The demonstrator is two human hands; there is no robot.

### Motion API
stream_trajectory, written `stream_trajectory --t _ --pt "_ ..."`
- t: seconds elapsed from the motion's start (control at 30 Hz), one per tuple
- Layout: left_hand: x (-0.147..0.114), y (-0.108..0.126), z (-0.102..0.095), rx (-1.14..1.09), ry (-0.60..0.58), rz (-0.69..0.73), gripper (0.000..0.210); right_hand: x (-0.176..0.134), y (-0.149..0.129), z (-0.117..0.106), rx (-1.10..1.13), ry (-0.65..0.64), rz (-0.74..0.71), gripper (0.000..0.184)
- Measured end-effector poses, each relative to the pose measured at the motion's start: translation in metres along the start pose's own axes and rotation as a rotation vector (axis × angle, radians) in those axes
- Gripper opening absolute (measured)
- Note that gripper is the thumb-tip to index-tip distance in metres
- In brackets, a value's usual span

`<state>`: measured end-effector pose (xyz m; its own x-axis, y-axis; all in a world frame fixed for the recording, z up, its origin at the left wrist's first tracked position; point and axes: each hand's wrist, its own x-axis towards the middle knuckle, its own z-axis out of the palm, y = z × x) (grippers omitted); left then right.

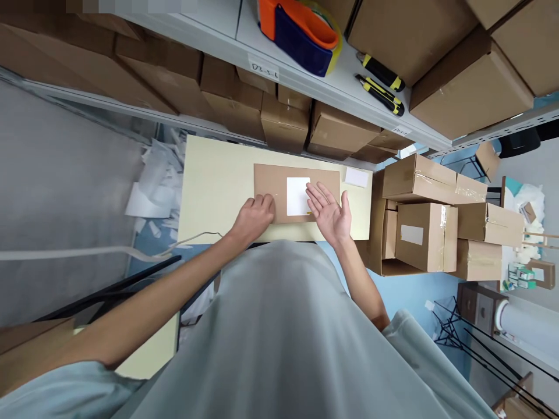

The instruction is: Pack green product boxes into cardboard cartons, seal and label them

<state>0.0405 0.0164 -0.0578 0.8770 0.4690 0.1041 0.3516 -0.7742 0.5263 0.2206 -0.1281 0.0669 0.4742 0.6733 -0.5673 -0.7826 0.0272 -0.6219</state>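
A flat brown cardboard package (pixel 275 179), white paper label (pixel 297 198) upward, is lying on the pale-yellow rectangular surface (pixel 218 180), your curled left hand (pixel 255 215) resting at its left end, probably steadying it, grip unclear, your right hand (pixel 332 214) showing a wide-open palm.

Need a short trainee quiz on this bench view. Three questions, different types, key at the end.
1. How many black-and-yellow plastic utility knives lie on the pale grey metal shelf?
2. True or false: the bare right hand is open, palm up.
3. The large white paper rectangle lies on: a) the blue floor; b) the flat brown cardboard package; c) the shelf.

Key: 1. Two. 2. True. 3. b.
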Motion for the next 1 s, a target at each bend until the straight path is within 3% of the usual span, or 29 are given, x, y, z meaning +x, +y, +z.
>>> stream_trajectory --t 0.1,0.23,0.37,0.47,0.6,0.7,0.77,0.9,1.0 --pt "-0.011 0.013 0.001 -0.039 0.038 -0.033 0.055 0.006 0.007 0.003 -0.081 -0.052 -0.016 0.065" --pt "-0.020 0.018 -0.003 0.004 -0.045 -0.107 0.061 0.017 0.025 0.008 -0.222 -0.092 0.015 0.053" --pt "-0.024 0.019 -0.013 -0.016 -0.079 -0.171 0.055 0.024 0.032 0.018 -0.134 -0.117 0.095 0.056" --pt "-0.024 0.029 -0.026 -0.139 0.088 -0.134 0.054 0.022 0.022 0.031 0.093 -0.125 0.076 0.062" --pt "-0.016 0.056 -0.050 -0.246 0.347 0.016 0.057 0.011 0.004 0.054 0.275 -0.203 0.028 0.064" --pt "-0.008 0.078 -0.072 -0.353 0.435 -0.032 0.046 -0.003 -0.005 0.070 0.334 -0.278 0.011 0.067" --pt "-0.005 0.090 -0.087 -0.499 0.415 -0.145 0.038 -0.012 -0.009 0.080 0.351 -0.301 -0.009 0.067" --pt "0.001 0.107 -0.111 -0.890 0.197 -0.365 0.033 -0.025 -0.015 0.095 0.333 -0.285 -0.047 0.066" --pt "0.006 0.112 -0.122 -1.027 0.123 -0.469 0.034 -0.029 -0.017 0.101 0.297 -0.259 -0.066 0.067"
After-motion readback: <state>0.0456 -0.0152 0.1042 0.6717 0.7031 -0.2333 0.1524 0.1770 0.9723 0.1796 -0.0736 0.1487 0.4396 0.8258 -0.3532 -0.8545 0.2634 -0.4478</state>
